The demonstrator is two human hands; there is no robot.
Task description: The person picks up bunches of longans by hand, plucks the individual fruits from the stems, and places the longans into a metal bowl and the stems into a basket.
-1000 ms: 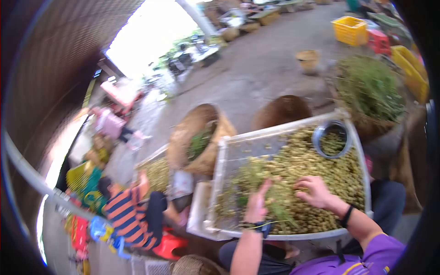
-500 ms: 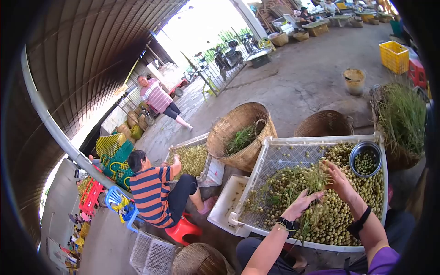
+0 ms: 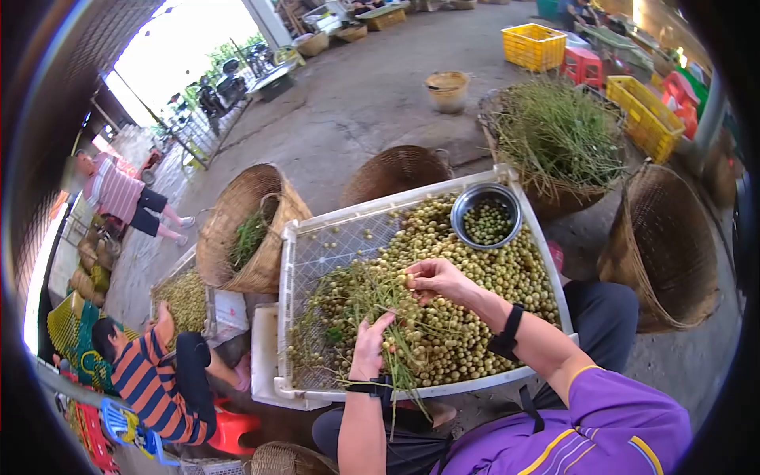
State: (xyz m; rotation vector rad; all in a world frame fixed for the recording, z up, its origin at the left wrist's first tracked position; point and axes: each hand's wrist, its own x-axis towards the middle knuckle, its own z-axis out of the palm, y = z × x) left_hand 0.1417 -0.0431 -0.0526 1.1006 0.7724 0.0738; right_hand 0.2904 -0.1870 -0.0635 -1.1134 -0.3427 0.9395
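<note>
A white crate [image 3: 566, 305] in front of me holds many small round yellow-green fruits [image 3: 499, 297]. My left hand [image 3: 369, 345] is wrapped round a bunch of green stems [image 3: 405, 356] that lies over the fruits and hangs past the near rim. To its upper right, my right hand [image 3: 439, 279] pinches at a round fruit at the edge of the stems, thumb and fingers together. A metal bowl [image 3: 486, 216] with smaller, greener fruits rests on the pile at the crate's far right corner. Dark bands circle both wrists.
Wicker baskets [image 3: 207, 237] stand beyond and beside the crate, one heaped with green stems [image 3: 558, 134]. At the left, a person in a striped shirt [image 3: 162, 380] sits at another fruit crate; a person stands farther back. Yellow crates [image 3: 534, 47] and a red stool [image 3: 582, 66] are behind.
The view has swung right, so the crate appears farther left. My right hand has gone from spread fingers to a pinch at a fruit; my left hand has closed round the stems.
</note>
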